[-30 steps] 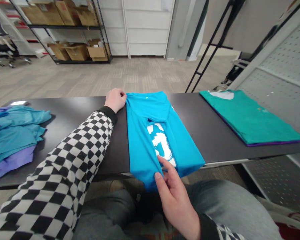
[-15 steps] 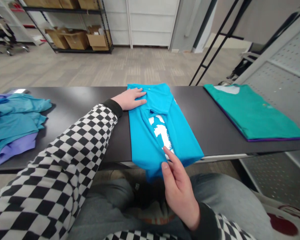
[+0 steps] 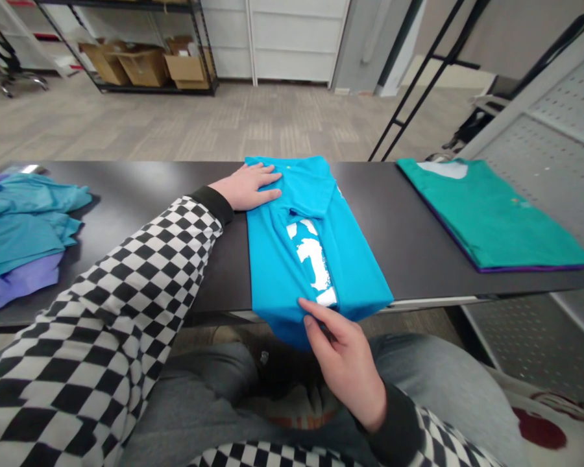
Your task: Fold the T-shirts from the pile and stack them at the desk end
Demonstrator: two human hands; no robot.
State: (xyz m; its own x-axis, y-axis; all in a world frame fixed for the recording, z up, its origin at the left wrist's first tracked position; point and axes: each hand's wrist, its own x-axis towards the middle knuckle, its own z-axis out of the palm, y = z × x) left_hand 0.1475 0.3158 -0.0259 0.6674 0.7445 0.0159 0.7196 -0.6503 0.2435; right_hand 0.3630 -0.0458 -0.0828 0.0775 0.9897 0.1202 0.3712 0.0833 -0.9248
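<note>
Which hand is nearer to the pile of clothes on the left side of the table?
Left. The left hand lies on the far part of the blue shirt, to the right of the clothes pile; the right hand is farther away, at the shirt's near end.

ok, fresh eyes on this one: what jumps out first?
The bright blue shirt with its white print, mid-way along the dark table, left hand spread over its far-left corner. Then the black-and-white checkered sleeve across the left foreground. Next, the neatly folded green shirt on the right, opposite crumpled clothes far left.
</note>
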